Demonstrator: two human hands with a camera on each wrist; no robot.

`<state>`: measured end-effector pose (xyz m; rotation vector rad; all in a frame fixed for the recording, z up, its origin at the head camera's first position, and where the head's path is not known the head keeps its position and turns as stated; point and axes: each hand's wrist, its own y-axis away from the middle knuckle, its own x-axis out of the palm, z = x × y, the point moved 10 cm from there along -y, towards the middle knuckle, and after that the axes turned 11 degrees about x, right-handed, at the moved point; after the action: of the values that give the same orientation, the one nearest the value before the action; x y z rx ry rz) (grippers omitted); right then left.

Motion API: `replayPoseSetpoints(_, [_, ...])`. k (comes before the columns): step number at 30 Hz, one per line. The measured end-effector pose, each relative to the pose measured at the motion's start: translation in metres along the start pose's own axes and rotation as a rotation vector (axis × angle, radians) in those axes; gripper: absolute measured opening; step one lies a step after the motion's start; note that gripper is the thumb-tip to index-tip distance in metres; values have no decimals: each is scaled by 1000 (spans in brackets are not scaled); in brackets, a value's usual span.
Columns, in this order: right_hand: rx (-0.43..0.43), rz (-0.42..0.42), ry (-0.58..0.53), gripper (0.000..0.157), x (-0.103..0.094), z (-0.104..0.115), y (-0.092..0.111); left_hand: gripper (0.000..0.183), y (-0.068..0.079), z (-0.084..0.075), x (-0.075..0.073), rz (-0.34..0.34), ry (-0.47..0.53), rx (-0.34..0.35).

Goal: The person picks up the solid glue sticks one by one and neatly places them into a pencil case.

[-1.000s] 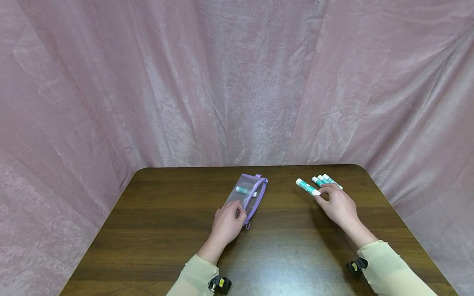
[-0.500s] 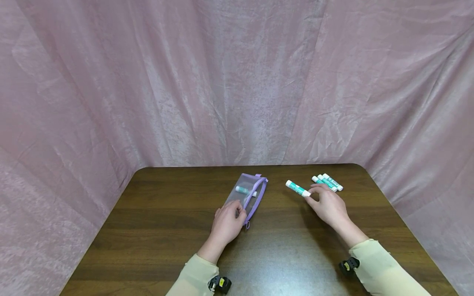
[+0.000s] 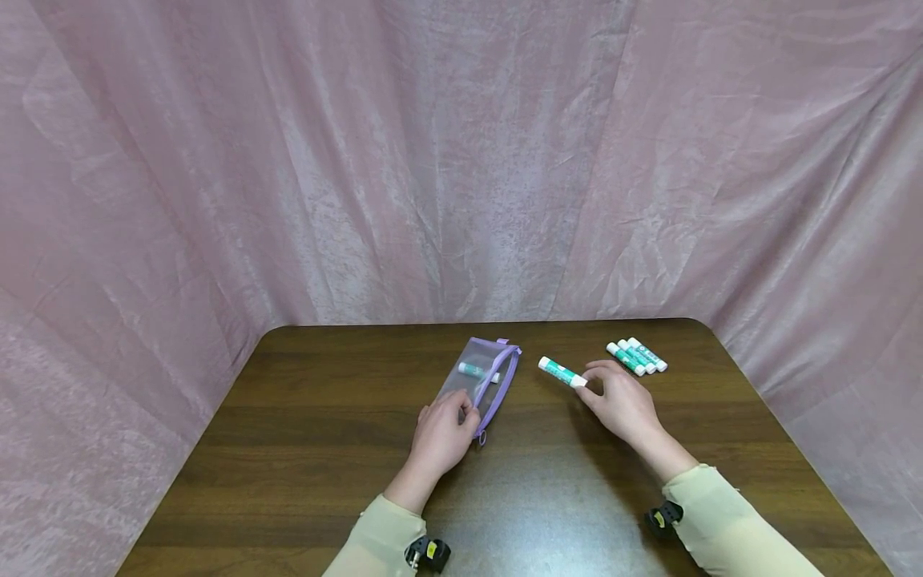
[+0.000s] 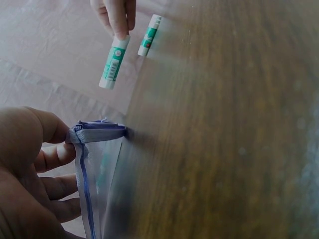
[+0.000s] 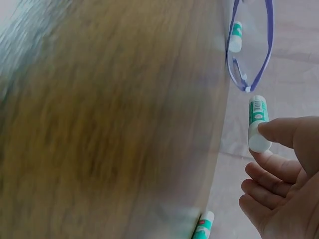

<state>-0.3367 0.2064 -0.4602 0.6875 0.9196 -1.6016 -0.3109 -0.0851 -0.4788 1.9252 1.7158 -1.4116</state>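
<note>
A sheer mesh pouch (image 3: 461, 385) with purple zipper edging lies on the table, its mouth parted toward the right. My left hand (image 3: 441, 433) pinches the pouch's near edge between thumb and forefinger, as the left wrist view also shows. Through the mesh one green-and-white glue stick (image 3: 473, 370) is visible inside. My right hand (image 3: 618, 405) pinches another glue stick (image 3: 562, 372) by its white end, holding it above the table to the right of the pouch. In the right wrist view the held glue stick (image 5: 258, 112) points at the opening of the pouch (image 5: 269, 45).
Three more glue sticks (image 3: 637, 357) lie side by side at the back right of the wooden table (image 3: 324, 433). A pink curtain (image 3: 433, 160) hangs behind the table and at both sides. Each sleeve carries a small black wrist camera (image 3: 429, 554).
My right hand has carried its glue stick leftward, away from the three lying sticks and closer to the pouch. The left hand and the pouch have stayed in place.
</note>
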Motion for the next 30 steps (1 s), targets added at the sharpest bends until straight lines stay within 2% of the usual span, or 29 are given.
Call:
replayPoseSetpoints(15, [-4,48,8,13,24,10,-4,25,0,1,1,4,-7,-8])
replayPoseSetpoints(30, [-16,76,5,14,37,21,-10,25,0,1,2,9,-7,-10])
